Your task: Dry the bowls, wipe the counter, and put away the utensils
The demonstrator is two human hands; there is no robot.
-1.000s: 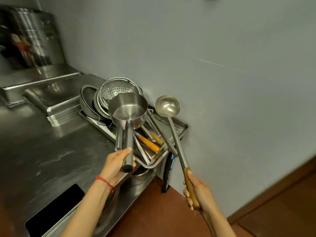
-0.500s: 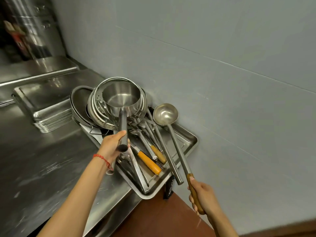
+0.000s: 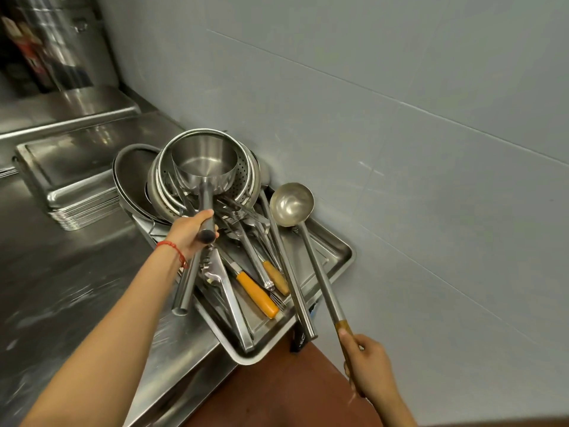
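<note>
My left hand (image 3: 187, 232) grips the tubular handle of a steel saucepan (image 3: 203, 167), whose cup sits inside a perforated colander (image 3: 243, 177) on a stack of bowls. My right hand (image 3: 369, 368) holds the wooden end of a long steel ladle (image 3: 291, 203); its bowl hovers over the far corner of a steel tray (image 3: 335, 257). The tray overhangs the counter's corner and holds several utensils, among them an orange-handled tool (image 3: 255, 292), tongs (image 3: 228, 288) and a long steel handle (image 3: 292, 272).
A dark round pan (image 3: 129, 177) leans beside the bowl stack. A pile of flat steel trays (image 3: 70, 180) lies on the steel counter (image 3: 61, 288) to the left. A big steel pot (image 3: 58, 35) stands at the back. A grey tiled wall (image 3: 400, 149) is on the right, brown floor (image 3: 292, 389) below.
My left hand has moved the saucepan away from me and lowered it into the colander. The ladle has come down toward the tray's far corner.
</note>
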